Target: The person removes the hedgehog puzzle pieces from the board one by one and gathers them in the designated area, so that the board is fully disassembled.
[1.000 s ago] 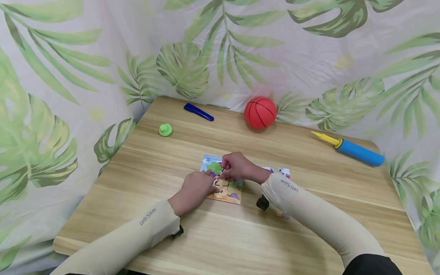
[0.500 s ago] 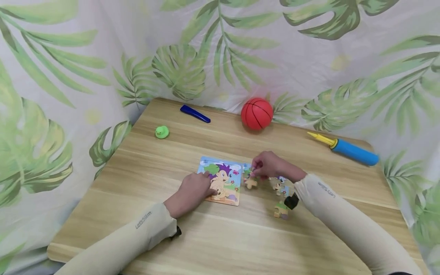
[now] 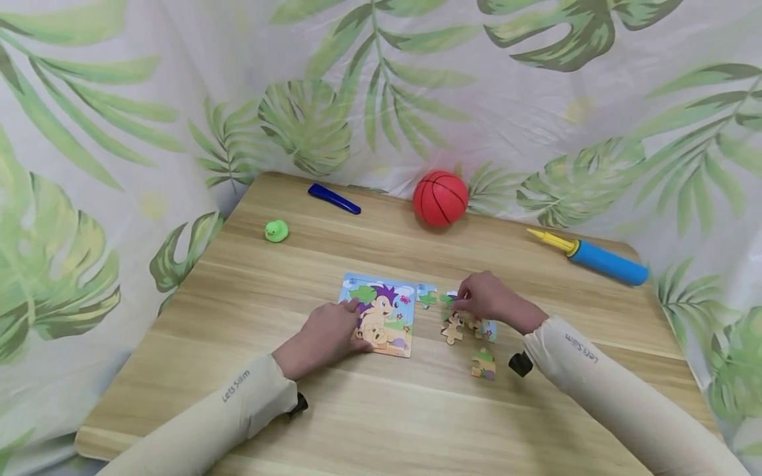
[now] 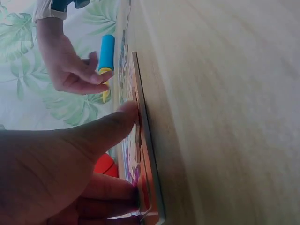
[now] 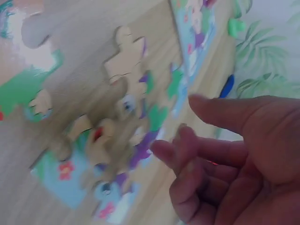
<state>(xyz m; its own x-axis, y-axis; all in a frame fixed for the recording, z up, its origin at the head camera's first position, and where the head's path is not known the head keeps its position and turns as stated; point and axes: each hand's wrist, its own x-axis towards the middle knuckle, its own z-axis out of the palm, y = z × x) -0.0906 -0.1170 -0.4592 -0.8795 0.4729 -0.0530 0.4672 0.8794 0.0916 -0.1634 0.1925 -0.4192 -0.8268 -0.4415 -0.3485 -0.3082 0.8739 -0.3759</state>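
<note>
A square puzzle board (image 3: 383, 311) with a hedgehog picture lies on the table. My left hand (image 3: 324, 334) rests at its left side; in the left wrist view the straight thumb (image 4: 117, 124) touches the board's near edge and the fingers lie on it further along. To the right of the board are several loose jigsaw pieces. My right hand (image 3: 491, 301) hovers over them. In the right wrist view that hand (image 5: 234, 159) has its thumb apart from loosely bent fingers, with nothing between them. A cream puzzle piece (image 3: 452, 329) lies just below it, and a green-and-tan piece (image 3: 484, 365) lies nearer me.
Toward the back of the wooden table (image 3: 238, 317) are a green toy duck (image 3: 276, 231), a dark blue flat object (image 3: 335, 198) and a red ball (image 3: 440, 198). A blue-and-yellow hand pump (image 3: 595, 256) lies at the back right. A leaf-print cloth (image 3: 369, 79) hangs behind.
My right hand has moved right, from above the board to the loose pieces, and has let go of the cream puzzle piece there. My left hand has stayed at the board.
</note>
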